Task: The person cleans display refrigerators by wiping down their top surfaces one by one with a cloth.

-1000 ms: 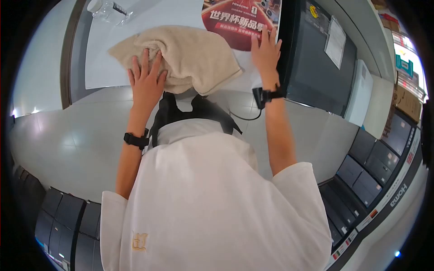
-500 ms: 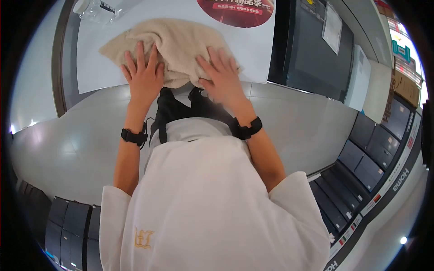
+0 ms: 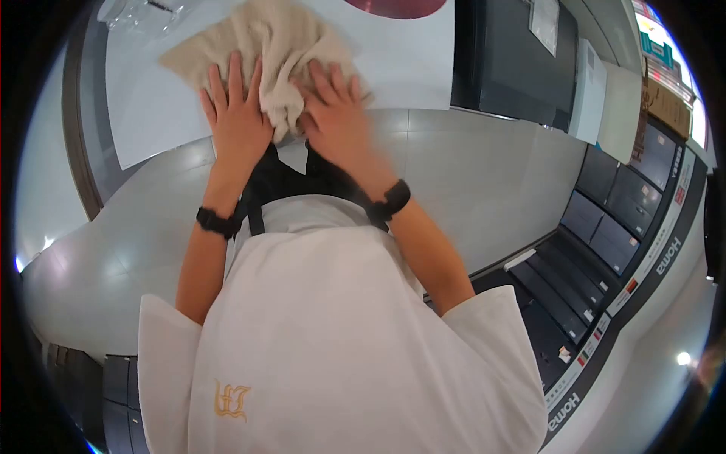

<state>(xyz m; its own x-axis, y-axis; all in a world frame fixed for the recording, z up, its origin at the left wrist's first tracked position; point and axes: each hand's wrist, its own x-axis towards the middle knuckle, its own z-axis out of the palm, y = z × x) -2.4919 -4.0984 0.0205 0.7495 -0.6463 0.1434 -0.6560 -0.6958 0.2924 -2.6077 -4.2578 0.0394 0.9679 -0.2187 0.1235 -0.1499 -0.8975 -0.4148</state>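
A beige towel point(image 3: 283, 45), bunched into folds, lies on the white tabletop point(image 3: 408, 68) near its front edge. My left hand point(image 3: 238, 125) rests flat on the towel's left part with fingers spread. My right hand point(image 3: 336, 125) lies over the lower right part, palm down, fingers somewhat apart and slightly blurred. Between the two hands the cloth rises in a thick crumpled ridge. Part of the towel hangs at the table's near edge, and the area under both palms is hidden.
Clear plastic containers point(image 3: 144, 15) stand at the table's far left. A red round printed sheet point(image 3: 397, 6) lies at the far edge. Right of the table is a dark appliance point(image 3: 514, 68); farther right, dark panels point(image 3: 605, 227) line a display rack.
My right hand has moved left toward my left hand, gathering the towel into a tighter ridge between them. The view has shifted, so the table sits higher in the picture.
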